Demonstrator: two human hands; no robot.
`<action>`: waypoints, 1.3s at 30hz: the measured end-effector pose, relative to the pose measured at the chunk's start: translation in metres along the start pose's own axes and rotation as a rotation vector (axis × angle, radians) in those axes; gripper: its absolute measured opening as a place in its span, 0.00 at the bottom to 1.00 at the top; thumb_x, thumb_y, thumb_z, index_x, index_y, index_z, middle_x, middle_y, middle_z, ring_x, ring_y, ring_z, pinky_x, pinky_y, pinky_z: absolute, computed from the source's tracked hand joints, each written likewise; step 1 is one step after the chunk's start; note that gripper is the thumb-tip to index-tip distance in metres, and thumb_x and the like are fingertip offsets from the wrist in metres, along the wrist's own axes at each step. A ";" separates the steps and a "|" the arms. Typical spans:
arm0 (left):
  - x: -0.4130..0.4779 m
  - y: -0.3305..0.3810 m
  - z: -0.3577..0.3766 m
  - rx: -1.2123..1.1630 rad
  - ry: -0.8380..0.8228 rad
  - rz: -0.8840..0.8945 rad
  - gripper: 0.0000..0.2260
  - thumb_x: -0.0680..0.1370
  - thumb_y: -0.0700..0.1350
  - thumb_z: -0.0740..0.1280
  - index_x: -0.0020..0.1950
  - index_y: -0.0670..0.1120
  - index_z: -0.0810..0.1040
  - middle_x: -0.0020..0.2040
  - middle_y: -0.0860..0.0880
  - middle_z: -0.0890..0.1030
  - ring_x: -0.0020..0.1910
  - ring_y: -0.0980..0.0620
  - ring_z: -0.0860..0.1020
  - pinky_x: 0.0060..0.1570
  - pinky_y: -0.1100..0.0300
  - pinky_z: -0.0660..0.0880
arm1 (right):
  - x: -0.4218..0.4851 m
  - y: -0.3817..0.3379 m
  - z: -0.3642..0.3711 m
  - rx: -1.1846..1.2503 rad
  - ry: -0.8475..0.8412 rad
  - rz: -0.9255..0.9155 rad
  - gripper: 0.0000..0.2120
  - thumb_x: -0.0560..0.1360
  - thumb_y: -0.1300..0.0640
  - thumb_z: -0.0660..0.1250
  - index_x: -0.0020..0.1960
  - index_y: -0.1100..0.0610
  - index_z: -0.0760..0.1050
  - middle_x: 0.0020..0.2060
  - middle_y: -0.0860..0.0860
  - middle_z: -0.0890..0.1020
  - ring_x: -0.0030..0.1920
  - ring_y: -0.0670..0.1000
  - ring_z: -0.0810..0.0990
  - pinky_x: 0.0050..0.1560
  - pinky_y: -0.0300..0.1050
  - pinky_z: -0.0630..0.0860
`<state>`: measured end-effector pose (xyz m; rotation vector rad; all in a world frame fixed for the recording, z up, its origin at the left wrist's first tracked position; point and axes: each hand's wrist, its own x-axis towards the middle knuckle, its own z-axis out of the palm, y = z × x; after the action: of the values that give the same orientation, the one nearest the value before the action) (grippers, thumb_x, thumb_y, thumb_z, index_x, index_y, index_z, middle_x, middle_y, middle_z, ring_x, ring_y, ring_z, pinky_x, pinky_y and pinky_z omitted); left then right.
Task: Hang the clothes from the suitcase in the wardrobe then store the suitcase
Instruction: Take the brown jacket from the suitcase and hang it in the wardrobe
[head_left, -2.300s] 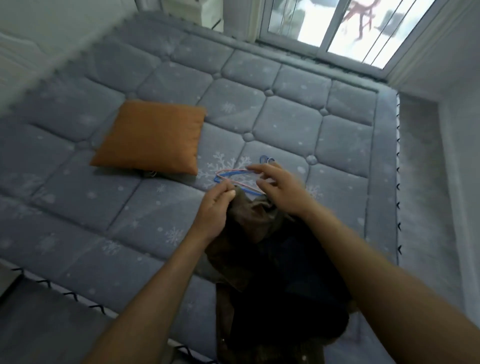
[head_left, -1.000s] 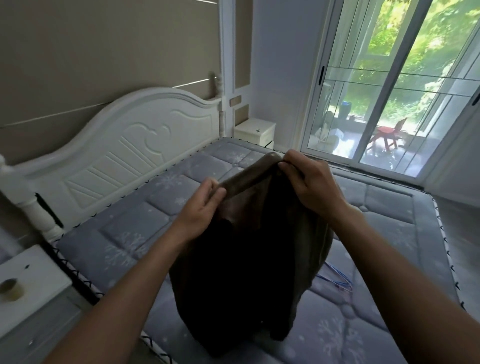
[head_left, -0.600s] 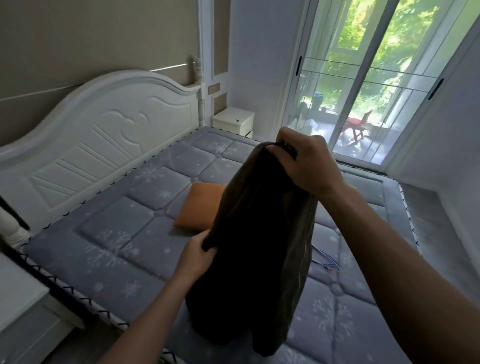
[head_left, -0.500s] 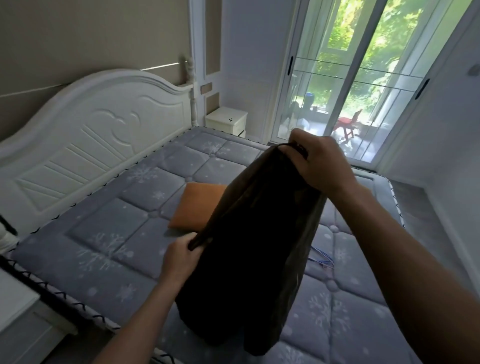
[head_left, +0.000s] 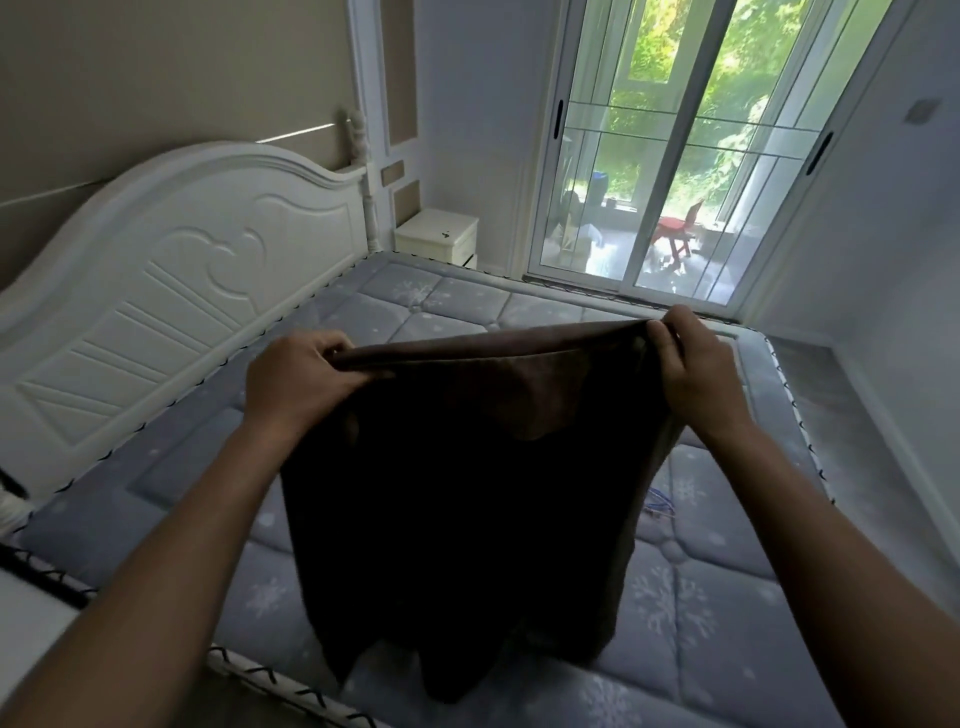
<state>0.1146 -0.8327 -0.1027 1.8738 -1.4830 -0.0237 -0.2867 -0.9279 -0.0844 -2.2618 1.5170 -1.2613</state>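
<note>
**Dark garment held spread by its top edge above the bed**

The left hand (head_left: 301, 379) and the right hand (head_left: 696, 374) each pinch one end of the top edge of a dark brown garment (head_left: 467, 493), with the fingers curled over the cloth. Between the two grips the edge is pulled nearly straight, its right end a little higher. Below the grips the cloth hangs free in front of the forearms. Its uneven lower hem reaches down near the closest edge of the mattress (head_left: 447, 301); whether it touches cannot be told.

Past the grips, the quilted grey-blue mattress stretches away. Left of the left hand, the white headboard (head_left: 182, 270) rises along the mattress's side. Right of the right hand runs the stitched edge of the mattress, then a strip of floor and a pale wall. Farther ahead stand a small white nightstand (head_left: 439, 234) and a sliding glass door (head_left: 670, 156). Below the right wrist, a bit of blue wire (head_left: 658, 503) lies on the mattress, just beside the garment's right side edge.
</note>
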 end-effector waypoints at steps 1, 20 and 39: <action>0.007 0.000 -0.010 -0.149 -0.164 -0.087 0.23 0.59 0.67 0.80 0.41 0.50 0.86 0.34 0.49 0.85 0.35 0.50 0.83 0.40 0.54 0.79 | 0.003 -0.003 -0.005 -0.016 -0.039 -0.028 0.10 0.84 0.54 0.61 0.44 0.55 0.68 0.32 0.50 0.73 0.33 0.50 0.71 0.34 0.50 0.64; 0.025 -0.113 0.148 -0.255 -0.757 -0.348 0.27 0.76 0.62 0.68 0.47 0.36 0.82 0.41 0.48 0.80 0.43 0.54 0.76 0.41 0.59 0.69 | -0.007 0.161 0.191 -0.249 -0.953 0.272 0.24 0.82 0.38 0.57 0.42 0.55 0.78 0.52 0.60 0.84 0.53 0.60 0.81 0.51 0.48 0.72; 0.027 -0.164 0.475 0.150 -0.785 -0.394 0.04 0.77 0.48 0.72 0.49 0.56 0.80 0.48 0.54 0.83 0.49 0.50 0.82 0.51 0.49 0.80 | -0.121 0.403 0.366 0.062 -0.868 0.906 0.11 0.78 0.53 0.71 0.43 0.58 0.75 0.36 0.51 0.79 0.39 0.52 0.78 0.35 0.44 0.68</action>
<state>0.0527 -1.0942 -0.5278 2.3988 -1.5818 -0.9497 -0.3290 -1.1389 -0.5985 -1.3844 1.6877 -0.0461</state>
